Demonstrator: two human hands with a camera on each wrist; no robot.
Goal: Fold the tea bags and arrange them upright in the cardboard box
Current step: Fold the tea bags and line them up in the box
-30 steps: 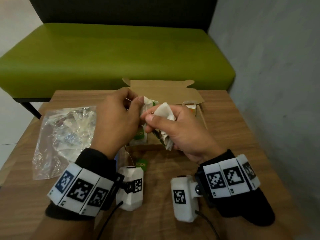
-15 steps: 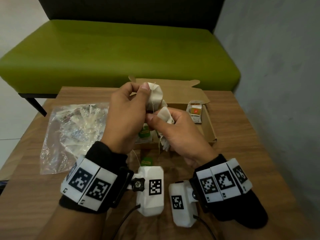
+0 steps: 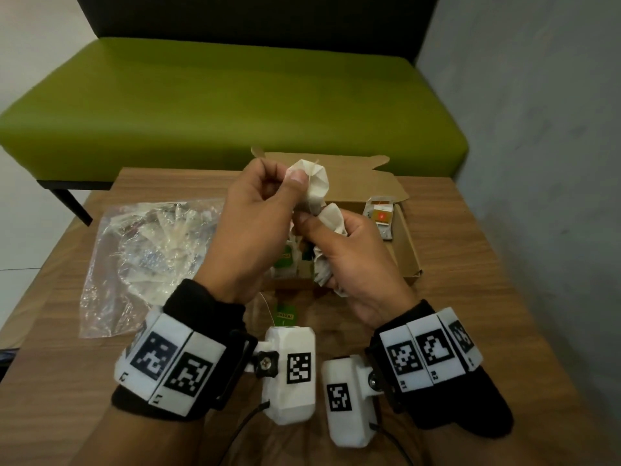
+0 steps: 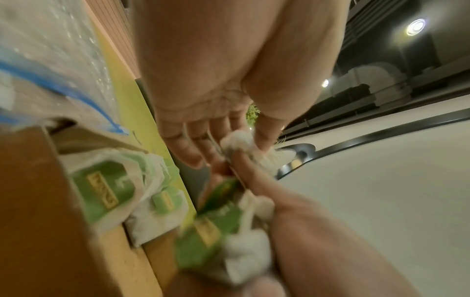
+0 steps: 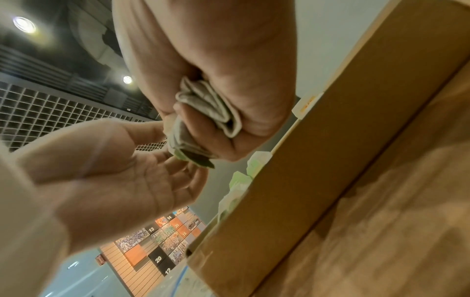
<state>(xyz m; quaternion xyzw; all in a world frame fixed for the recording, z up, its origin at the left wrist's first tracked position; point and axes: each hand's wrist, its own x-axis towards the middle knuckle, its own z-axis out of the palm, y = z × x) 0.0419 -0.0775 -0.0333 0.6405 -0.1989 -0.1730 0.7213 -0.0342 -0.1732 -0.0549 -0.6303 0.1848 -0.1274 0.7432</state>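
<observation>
My left hand (image 3: 292, 178) pinches one crumpled white tea bag (image 3: 312, 183) between thumb and fingers, raised over the open cardboard box (image 3: 408, 253). Just below it, my right hand (image 3: 312, 227) grips a bundle of folded tea bags (image 3: 332, 220); in the right wrist view the bundle (image 5: 211, 112) is squeezed in the fist. A green tag (image 3: 285, 316) dangles on a string under my hands. Green-tagged tea bags (image 3: 285, 260) stand at the box's left end, also seen as tea bags (image 4: 106, 191) in the left wrist view. An orange-tagged tea bag (image 3: 381, 215) stands at the far right.
A crinkled clear plastic bag (image 3: 151, 250) with more tea bags lies on the wooden table (image 3: 470, 297) left of the box. A green bench (image 3: 235, 102) runs behind the table, and a grey wall (image 3: 537, 163) stands on the right.
My left hand has lifted its tea bag up and away from the bundle in my right hand. The right hand has stayed over the box's near side.
</observation>
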